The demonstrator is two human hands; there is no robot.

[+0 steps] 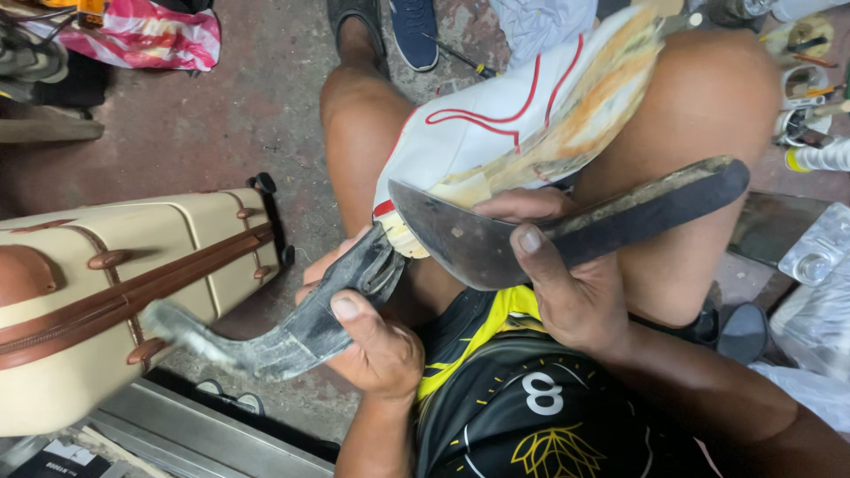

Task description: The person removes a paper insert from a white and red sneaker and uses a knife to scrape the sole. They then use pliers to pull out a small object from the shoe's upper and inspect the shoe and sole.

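Observation:
A white shoe with red piping (496,124) lies sole-up across my knees, its underside stained orange with old glue. My left hand (372,341) grips the grey rubber outsole (301,332), which is peeled back from the heel end and curls down to the left. My right hand (567,283) holds a broad curved knife (469,243) with a dark handle (655,208). The blade's edge sits at the heel, where the sole parts from the shoe.
A cream suitcase with brown straps (106,292) lies at the left on the concrete floor. A pink bag (146,35) is at top left. Small tools and jars (810,97) crowd the right edge beside a clear plastic bag (815,310). Dark shoes (390,26) stand ahead.

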